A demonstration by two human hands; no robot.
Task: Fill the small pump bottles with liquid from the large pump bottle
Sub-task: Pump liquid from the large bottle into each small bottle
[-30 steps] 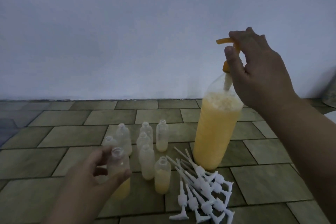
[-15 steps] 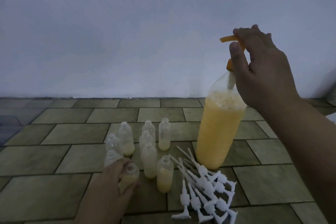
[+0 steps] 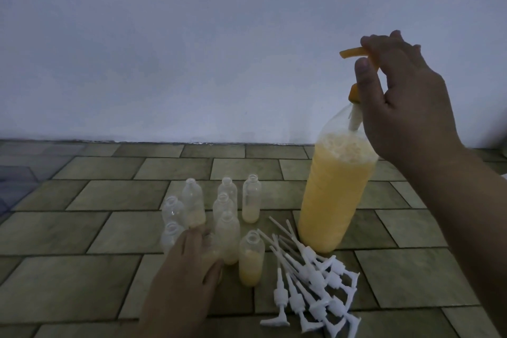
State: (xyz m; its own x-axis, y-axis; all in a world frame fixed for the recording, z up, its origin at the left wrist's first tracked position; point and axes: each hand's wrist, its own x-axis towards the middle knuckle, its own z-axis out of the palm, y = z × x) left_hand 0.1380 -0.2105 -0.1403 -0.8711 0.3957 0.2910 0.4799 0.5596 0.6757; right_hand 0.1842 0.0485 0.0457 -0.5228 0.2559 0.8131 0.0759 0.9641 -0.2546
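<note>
Head view. Large pump bottle (image 3: 333,192) stood upright on the tiled floor (image 3: 82,228), mostly full of foamy yellow liquid. Right hand (image 3: 403,101) pinched its orange pump head (image 3: 354,52) between thumb and fingers. Left hand (image 3: 186,277) was curled round one small bottle (image 3: 211,254) at the near edge of the cluster; that bottle held some yellow liquid, its mouth partly hidden by the fingers.

Small bottles (image 3: 225,214) stood uncapped in a tight group left of the large one. One near bottle (image 3: 251,262) looked about half full; a rear one (image 3: 251,202) had a pale layer at the bottom; several others looked empty or near it.

White pump tops (image 3: 310,282) lay heaped on the floor, none fitted. Judgement: filling early to midway; most bottles and all capping left.
</note>
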